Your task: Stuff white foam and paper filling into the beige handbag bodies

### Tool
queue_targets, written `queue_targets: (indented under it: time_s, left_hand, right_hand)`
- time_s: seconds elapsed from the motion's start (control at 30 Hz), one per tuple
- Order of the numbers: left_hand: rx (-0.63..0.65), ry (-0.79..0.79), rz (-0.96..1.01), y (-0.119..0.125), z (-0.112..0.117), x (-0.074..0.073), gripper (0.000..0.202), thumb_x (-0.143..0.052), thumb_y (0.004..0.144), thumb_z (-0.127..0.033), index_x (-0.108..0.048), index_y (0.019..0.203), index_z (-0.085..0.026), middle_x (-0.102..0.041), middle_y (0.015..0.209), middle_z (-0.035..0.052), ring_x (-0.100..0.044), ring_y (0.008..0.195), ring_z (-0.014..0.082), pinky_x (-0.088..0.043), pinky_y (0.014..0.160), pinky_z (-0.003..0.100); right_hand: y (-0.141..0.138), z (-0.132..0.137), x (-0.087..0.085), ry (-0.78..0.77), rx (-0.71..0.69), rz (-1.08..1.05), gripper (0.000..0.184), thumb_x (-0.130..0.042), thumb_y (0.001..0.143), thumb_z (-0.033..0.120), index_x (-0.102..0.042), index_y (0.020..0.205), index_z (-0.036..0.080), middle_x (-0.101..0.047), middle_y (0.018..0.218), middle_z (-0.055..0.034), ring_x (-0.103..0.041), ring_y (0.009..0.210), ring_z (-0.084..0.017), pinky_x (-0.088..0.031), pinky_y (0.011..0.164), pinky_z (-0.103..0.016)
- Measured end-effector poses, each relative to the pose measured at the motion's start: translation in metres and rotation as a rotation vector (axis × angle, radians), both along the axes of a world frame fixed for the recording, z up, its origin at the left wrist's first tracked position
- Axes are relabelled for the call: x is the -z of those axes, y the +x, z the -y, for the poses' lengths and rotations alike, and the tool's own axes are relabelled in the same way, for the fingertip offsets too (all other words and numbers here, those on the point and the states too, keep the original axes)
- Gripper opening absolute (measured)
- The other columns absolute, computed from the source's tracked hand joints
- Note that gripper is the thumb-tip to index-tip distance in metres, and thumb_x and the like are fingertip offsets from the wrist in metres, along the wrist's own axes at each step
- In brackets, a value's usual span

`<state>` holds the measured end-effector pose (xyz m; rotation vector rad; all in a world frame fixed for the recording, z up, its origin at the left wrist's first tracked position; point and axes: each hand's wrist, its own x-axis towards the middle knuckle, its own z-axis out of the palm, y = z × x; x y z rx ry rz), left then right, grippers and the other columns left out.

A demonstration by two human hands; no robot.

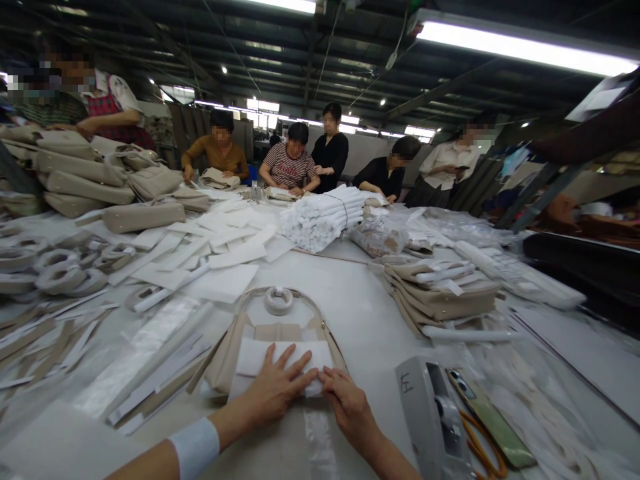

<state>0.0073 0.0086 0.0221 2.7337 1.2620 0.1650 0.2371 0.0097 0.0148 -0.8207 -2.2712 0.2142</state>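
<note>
A beige handbag [235, 350] lies flat on the table in front of me, its thin strap looping away toward a roll of tape [279, 299]. A folded white sheet of wrapping [260, 357] covers the bag's middle. My left hand [277, 388] lies flat on that sheet with the fingers spread. My right hand [349, 405] touches the sheet's near right corner, fingers bent and pressed down on its edge. A white band sits on my left wrist.
A tape dispenser [425, 413], a phone [493, 420] and orange-handled scissors [475, 447] lie at my right. Stacks of beige bags [440, 293], white sheets [225, 257], a bundle of white rolls [325, 217] and tape rings [60, 273] fill the table. Several people work at the far side.
</note>
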Motion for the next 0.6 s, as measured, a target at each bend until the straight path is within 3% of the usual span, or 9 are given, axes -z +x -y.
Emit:
queue_targets:
  time_s: [0.23, 0.37, 0.47, 0.6]
  left_hand:
    - [0.055, 0.022, -0.002, -0.002, 0.002, 0.002, 0.091, -0.044, 0.068, -0.002, -0.01, 0.143, -0.04, -0.02, 0.153, -0.0026, -0.015, 0.136, 0.0409, -0.015, 0.095, 0.08]
    - [0.064, 0.059, -0.017, -0.002, 0.003, 0.002, 0.092, -0.043, 0.067, -0.001, -0.01, 0.143, -0.039, -0.021, 0.153, -0.0026, -0.016, 0.135, 0.0415, -0.016, 0.094, 0.08]
    - [0.066, 0.088, -0.03, -0.002, 0.003, 0.003, 0.093, -0.042, 0.065, 0.0, -0.009, 0.143, -0.039, -0.022, 0.153, -0.0024, -0.017, 0.134, 0.042, -0.018, 0.094, 0.08]
    - [0.092, 0.127, -0.035, -0.004, 0.002, 0.01, 0.087, -0.041, 0.072, -0.002, -0.01, 0.143, -0.04, -0.019, 0.153, -0.0035, -0.017, 0.133, 0.0423, -0.018, 0.093, 0.079]
  right_hand:
    - [0.009, 0.003, 0.024, 0.255, -0.055, 0.098, 0.026, -0.043, 0.088, 0.003, -0.061, 0.1, 0.016, -0.066, 0.114, -0.0092, -0.055, 0.116, -0.022, -0.044, 0.103, -0.045]
    - [0.007, -0.002, 0.008, 0.083, -0.027, 0.053, 0.024, -0.048, 0.092, 0.017, -0.06, 0.113, 0.018, -0.069, 0.109, -0.0082, -0.061, 0.107, -0.021, -0.05, 0.095, -0.04]
    - [0.002, -0.012, -0.006, -0.034, 0.069, 0.014, 0.022, -0.048, 0.094, 0.022, -0.062, 0.11, 0.022, -0.068, 0.109, -0.0076, -0.062, 0.104, -0.021, -0.051, 0.09, -0.041]
    - [-0.002, -0.021, 0.002, -0.097, 0.061, 0.14, 0.024, -0.055, 0.092, 0.029, -0.061, 0.114, 0.024, -0.063, 0.121, -0.0081, -0.052, 0.119, -0.027, -0.043, 0.097, -0.053]
